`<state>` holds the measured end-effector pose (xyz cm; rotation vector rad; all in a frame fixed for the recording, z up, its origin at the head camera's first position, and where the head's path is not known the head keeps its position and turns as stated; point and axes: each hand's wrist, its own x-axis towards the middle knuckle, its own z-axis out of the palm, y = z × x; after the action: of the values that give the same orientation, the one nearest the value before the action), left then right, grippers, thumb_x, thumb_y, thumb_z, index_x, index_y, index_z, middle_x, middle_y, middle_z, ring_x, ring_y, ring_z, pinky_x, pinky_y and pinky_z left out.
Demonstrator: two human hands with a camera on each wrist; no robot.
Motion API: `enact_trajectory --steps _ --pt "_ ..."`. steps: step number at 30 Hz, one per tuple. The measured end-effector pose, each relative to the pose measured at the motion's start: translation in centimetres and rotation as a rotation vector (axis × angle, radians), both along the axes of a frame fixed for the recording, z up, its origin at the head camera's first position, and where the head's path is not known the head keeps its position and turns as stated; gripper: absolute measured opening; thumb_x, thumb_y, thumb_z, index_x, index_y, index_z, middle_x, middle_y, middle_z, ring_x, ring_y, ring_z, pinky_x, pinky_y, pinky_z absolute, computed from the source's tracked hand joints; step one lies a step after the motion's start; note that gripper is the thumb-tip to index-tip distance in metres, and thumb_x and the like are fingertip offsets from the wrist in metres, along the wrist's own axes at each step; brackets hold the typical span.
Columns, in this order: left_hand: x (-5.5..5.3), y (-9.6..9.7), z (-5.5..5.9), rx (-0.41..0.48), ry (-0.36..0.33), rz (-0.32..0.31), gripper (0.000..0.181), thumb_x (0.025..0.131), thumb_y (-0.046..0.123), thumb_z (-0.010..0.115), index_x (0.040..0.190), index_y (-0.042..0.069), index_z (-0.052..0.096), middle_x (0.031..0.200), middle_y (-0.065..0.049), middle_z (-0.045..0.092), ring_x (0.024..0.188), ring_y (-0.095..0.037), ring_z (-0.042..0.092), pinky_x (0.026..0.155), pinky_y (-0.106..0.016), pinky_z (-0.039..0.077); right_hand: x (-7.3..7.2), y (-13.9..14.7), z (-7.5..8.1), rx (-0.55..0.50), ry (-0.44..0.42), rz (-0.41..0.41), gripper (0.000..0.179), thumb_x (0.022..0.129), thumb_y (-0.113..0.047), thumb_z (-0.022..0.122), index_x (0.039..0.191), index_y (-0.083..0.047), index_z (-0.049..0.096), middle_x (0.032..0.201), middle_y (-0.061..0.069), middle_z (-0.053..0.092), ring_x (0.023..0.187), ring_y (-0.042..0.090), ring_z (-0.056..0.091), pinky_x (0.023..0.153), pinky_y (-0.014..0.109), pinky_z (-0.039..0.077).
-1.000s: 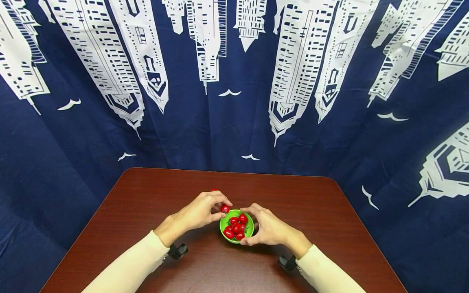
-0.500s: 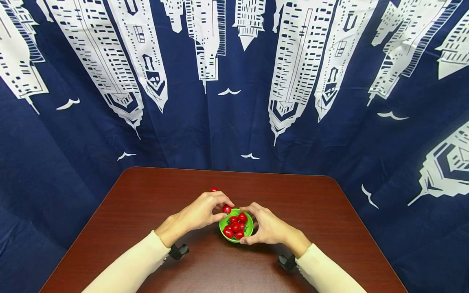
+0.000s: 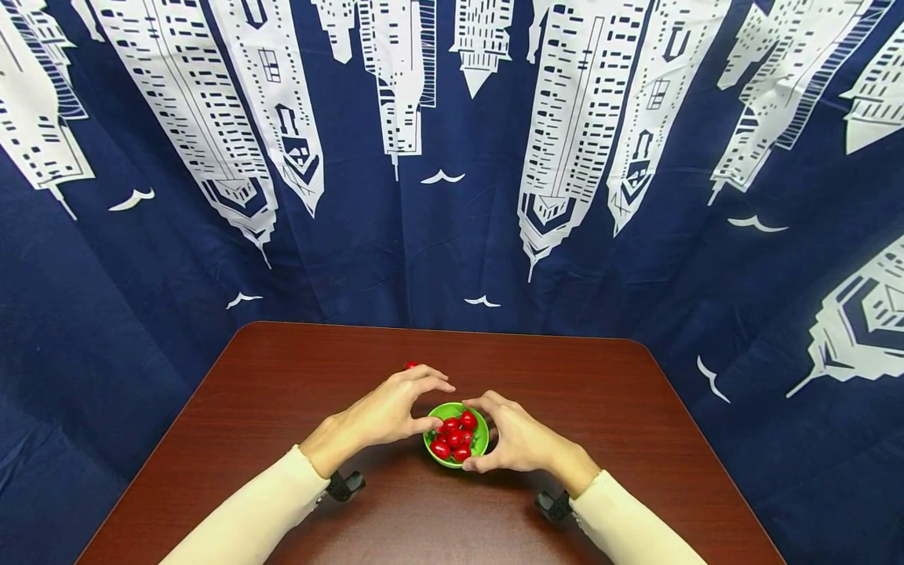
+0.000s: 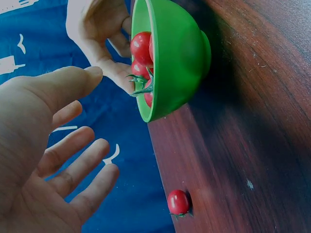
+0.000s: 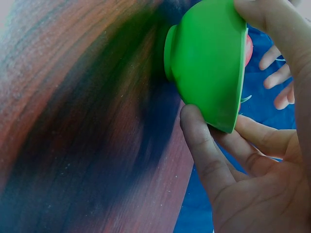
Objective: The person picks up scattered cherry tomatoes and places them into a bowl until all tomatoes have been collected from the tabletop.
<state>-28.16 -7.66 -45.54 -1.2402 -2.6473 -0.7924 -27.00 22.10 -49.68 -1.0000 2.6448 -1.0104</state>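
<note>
A small green bowl [image 3: 445, 463] holds several red cherry tomatoes [image 3: 455, 437] with green stems. My left hand [image 3: 388, 408] hovers at the bowl's left, its fingers spread and nothing between them; the thumb tip overlaps the rim in the head view. From the right, my right hand [image 3: 526, 441] holds the bowl, thumb on the near rim and fingers round the far side. The right wrist view shows those fingertips [image 5: 190, 114] against the outer wall of the bowl [image 5: 209, 68]. One loose cherry tomato [image 4: 178, 202] lies on the table beyond my left hand.
The brown wooden table [image 3: 318, 353] has rounded far corners. Behind it hangs a dark blue cloth [image 3: 438, 251] printed with white buildings and birds. A black wrist strap with a camera [image 3: 344, 486] sits on each forearm.
My left hand has let go of a cherry tomato, which now lies in the bowl, and its fingers have spread. The right hand stays on the bowl.
</note>
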Motion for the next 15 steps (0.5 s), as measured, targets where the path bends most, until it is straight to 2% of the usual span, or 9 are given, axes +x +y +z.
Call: enact_trajectory --steps 10,15 --pt "0.02 -0.27 0.11 0.016 -0.038 0.024 0.051 0.1 0.019 0.092 0.149 0.014 0.076 0.157 -0.013 0.072 0.143 -0.031 0.074 0.121 -0.052 0.063 -0.08 0.13 -0.23 -0.019 0.017 0.007 0.095 0.085 -0.039 0.105 0.157 0.005 0.061 0.136 0.011 0.07 0.115 0.02 0.08 0.089 0.023 0.07" --pt "-0.25 -0.45 -0.02 0.035 -0.022 0.025 0.05 0.1 0.016 0.091 0.148 0.014 0.077 0.155 -0.012 0.073 0.143 -0.03 0.075 0.122 -0.051 0.062 -0.06 0.15 -0.21 -0.012 0.019 0.006 0.096 0.085 -0.04 0.105 0.157 0.005 0.061 0.136 0.011 0.07 0.115 0.019 0.079 0.089 0.026 0.071"
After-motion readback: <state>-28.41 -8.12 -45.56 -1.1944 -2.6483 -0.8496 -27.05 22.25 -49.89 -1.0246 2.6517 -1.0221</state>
